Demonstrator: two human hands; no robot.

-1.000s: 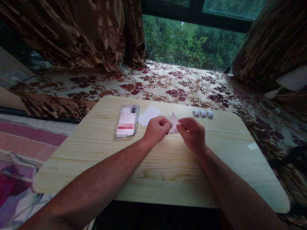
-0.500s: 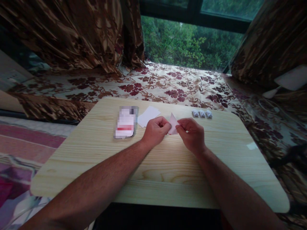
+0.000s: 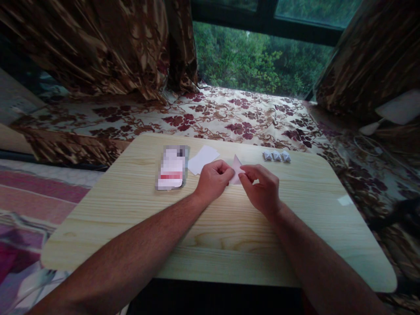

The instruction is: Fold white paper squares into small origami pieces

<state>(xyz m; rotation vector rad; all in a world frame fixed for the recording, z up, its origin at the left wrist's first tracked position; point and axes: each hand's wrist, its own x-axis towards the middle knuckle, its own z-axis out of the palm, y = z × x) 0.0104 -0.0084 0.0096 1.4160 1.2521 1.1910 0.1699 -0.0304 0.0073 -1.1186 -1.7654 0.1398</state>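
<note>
A small folded piece of white paper [image 3: 236, 171], with a pointed top, stands between my two hands above the table. My left hand [image 3: 215, 178] pinches its left side, fingers curled in. On the other side, my right hand [image 3: 261, 185] has thumb and forefinger closed at the paper's right edge. Behind my left hand lie several loose white sheets [image 3: 201, 158]. Three small folded paper pieces [image 3: 277, 156] sit in a row beyond my right hand.
A phone [image 3: 171, 168], its screen blurred out, lies on the wooden table [image 3: 118, 210] left of the sheets. A whitish patch [image 3: 345, 200] is at the table's right edge. Floral cloth [image 3: 241, 113] covers the ledge under the window.
The paper between my hands has shifted slightly and shows a narrower, more triangular shape. My right thumb and forefinger have moved a little up and left along its edge.
</note>
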